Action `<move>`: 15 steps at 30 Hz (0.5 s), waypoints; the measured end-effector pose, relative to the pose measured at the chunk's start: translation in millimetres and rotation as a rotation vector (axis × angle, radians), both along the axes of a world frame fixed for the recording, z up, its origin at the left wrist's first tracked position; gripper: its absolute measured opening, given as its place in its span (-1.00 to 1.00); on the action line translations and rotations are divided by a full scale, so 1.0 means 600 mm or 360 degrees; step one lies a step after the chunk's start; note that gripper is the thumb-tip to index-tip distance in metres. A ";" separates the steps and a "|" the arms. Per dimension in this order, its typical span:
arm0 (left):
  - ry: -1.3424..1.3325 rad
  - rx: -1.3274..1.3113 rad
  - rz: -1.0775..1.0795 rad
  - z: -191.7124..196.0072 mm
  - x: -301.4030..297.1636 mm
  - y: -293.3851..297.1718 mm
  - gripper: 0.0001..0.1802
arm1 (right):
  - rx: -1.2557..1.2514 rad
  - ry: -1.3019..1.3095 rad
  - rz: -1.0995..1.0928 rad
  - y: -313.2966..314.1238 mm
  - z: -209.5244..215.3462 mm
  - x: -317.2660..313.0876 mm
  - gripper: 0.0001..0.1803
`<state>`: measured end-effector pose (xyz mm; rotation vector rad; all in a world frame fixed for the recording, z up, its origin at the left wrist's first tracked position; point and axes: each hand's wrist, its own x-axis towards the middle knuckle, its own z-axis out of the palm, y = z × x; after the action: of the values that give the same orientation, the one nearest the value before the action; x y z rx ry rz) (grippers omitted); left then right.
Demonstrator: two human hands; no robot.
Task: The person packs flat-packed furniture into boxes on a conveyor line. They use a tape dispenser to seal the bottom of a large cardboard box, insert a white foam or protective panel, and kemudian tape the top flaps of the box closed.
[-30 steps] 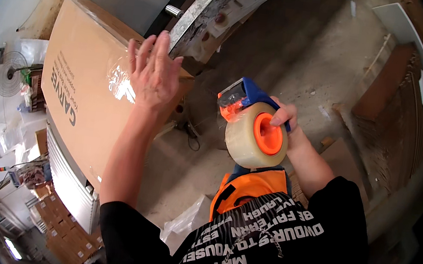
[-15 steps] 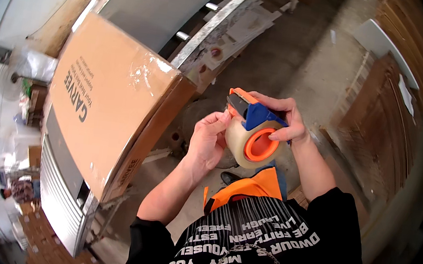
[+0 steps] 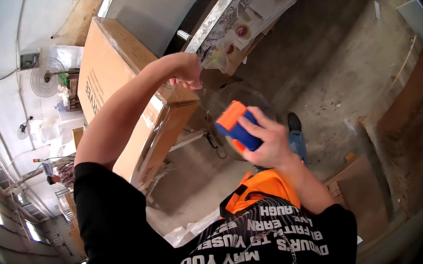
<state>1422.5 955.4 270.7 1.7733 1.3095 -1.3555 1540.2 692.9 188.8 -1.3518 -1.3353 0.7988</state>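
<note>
My right hand (image 3: 268, 139) grips a tape dispenser (image 3: 239, 124), orange and blue, held in front of my body with its roll mostly hidden beneath it. My left arm reaches across a large brown cardboard box (image 3: 105, 74). At the end of that arm my left hand (image 3: 188, 71) is closed, fingers curled under, just over the box's near right corner. What those fingers hold, if anything, is hidden. Shiny clear tape (image 3: 153, 111) lies along the box's edge by that corner.
Beyond the box runs a conveyor with a grey belt (image 3: 153, 3) and a metal side rail (image 3: 218, 14). Papers and scraps (image 3: 257, 19) lie beside the rail. Brown boards (image 3: 411, 98) stand at the right. A wall fan (image 3: 47, 77) and another person (image 3: 65, 173) are at the left.
My left hand has left the dispenser and moved up and left to the box corner. My right hand has turned the dispenser over. The box's printed face now appears narrower.
</note>
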 end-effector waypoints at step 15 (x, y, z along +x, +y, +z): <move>0.0689 -0.0395 -0.0198 -0.136 -0.106 0.084 -0.63 | -0.0713 0.0801 0.0524 0.053 -0.064 -0.090 -0.27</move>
<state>1358.7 1005.6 188.9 1.4628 1.1868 -1.9600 1486.0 724.7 150.5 -1.1553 -1.0147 1.6198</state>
